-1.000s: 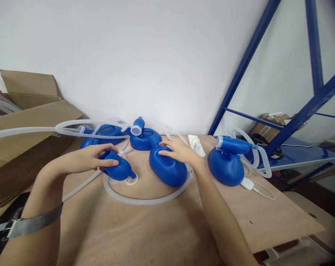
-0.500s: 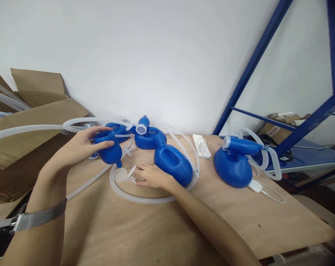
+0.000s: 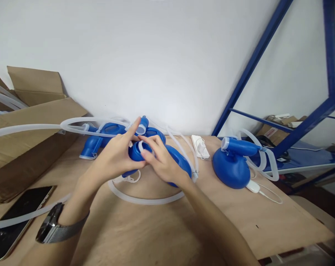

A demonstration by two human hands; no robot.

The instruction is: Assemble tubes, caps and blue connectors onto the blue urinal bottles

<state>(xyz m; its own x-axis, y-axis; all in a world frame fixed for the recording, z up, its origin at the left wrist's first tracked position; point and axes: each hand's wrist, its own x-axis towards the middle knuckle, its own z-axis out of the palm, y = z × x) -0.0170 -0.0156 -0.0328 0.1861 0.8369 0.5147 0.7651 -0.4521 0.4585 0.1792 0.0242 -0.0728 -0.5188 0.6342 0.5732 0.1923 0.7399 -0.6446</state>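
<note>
My left hand (image 3: pixel 116 155) is closed around a small blue plastic cup piece (image 3: pixel 135 152) and holds it just above the wooden table (image 3: pixel 162 229), with the index finger stretched upward. My right hand (image 3: pixel 160 159) pinches a small white ring (image 3: pixel 141 146) against that piece's open mouth. Right behind my right hand lies a blue plastic bottle (image 3: pixel 180 159). A clear silicone tube (image 3: pixel 145 199) loops on the table under both hands.
More blue bottles (image 3: pixel 106 131) with tubes lie at the back by the wall, and another blue bottle (image 3: pixel 232 166) stands to the right. A phone (image 3: pixel 16 218) lies at the left, by cardboard boxes (image 3: pixel 23 122). A white power strip (image 3: pixel 200 146) and blue shelving (image 3: pixel 295 122) are at the right.
My left hand carried the blue cup piece from the left to the middle. My right hand left the table with a white ring and met it at the piece's mouth.
</note>
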